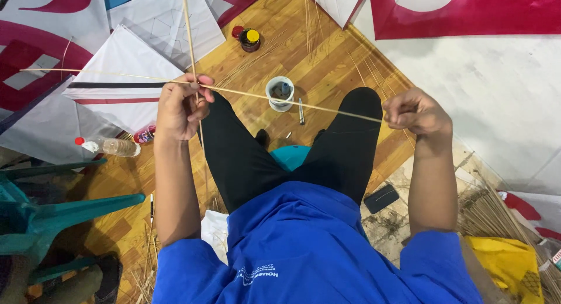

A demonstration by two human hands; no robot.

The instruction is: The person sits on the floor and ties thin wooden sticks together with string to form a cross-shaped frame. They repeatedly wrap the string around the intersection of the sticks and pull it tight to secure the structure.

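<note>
Right hand (416,112), fingers pinched shut on one end of the thin bamboo stick (292,101); left hand (182,105) grips it where an upright stick (188,32) crosses; best kept level, above the white cup (280,94) and white kite (125,85) on the floor.

Head view, lit evenly & fairly bright from overhead; no hard glare. Soft shadows fall under the legs onto the wood floor (327,64), approx. 6 o'clock of the white cup (280,94). Wide-angle lens bends straight edges toward the frame borders, esp. at 3 & 9 o'clock. Centre sharp; green chair (35,222) at 8 o'clock darker, slightly soft.
</note>
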